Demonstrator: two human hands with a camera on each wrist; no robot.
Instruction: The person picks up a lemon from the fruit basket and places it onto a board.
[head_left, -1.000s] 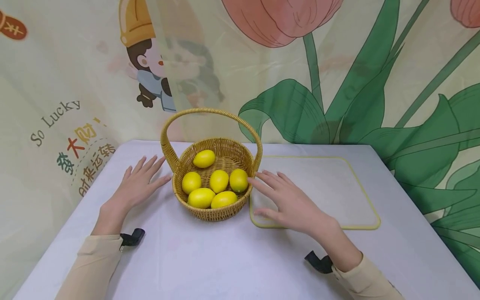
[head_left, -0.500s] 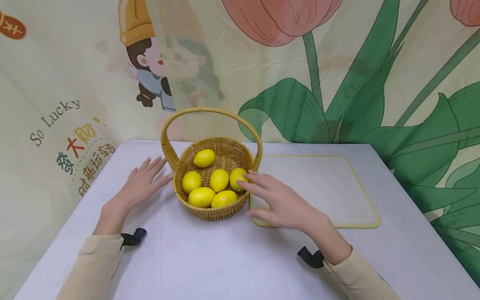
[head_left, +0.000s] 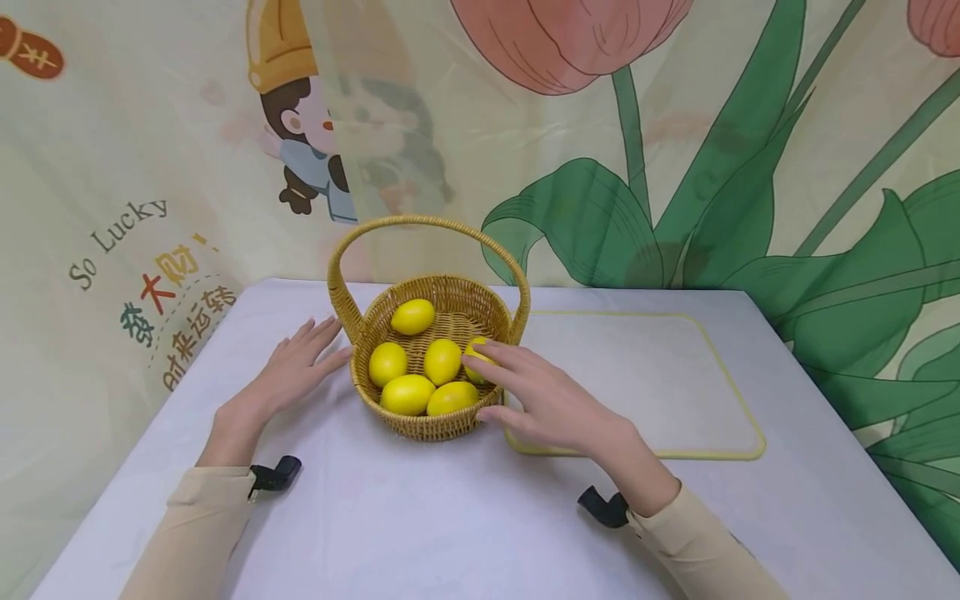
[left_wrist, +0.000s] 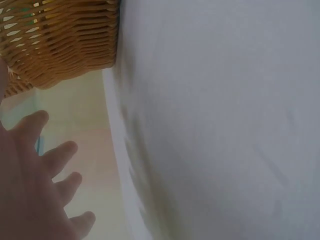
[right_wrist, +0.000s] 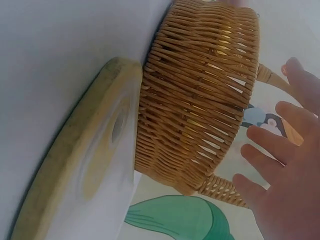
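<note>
A wicker basket (head_left: pixel 438 429) with a tall arched handle stands on the table and holds several yellow lemons (head_left: pixel 408 394). Over its right rim reaches my right hand (head_left: pixel 547 396), fingers spread and relaxed, hiding part of the rightmost lemon (head_left: pixel 474 375). Nothing is in that hand; whether a fingertip touches the lemon I cannot tell. My left hand (head_left: pixel 296 367) is beside the basket's left side with fingers extended and nothing in it. In the left wrist view its fingers (left_wrist: pixel 60 157) are apart, near the woven wall (left_wrist: pixel 75 40).
A white cutting board (head_left: pixel 637 383) with a yellow-green edge lies flat at the basket's right, close to its wall. White cloth (head_left: pixel 390 517) covers the table. Behind it hangs a printed curtain (head_left: pixel 570 125) with tulips and a cartoon figure.
My right hand has moved left, from beside the basket's right rim to over it, and now covers part of the rightmost lemon. The left hand has hardly moved; basket and lemons stay put.
</note>
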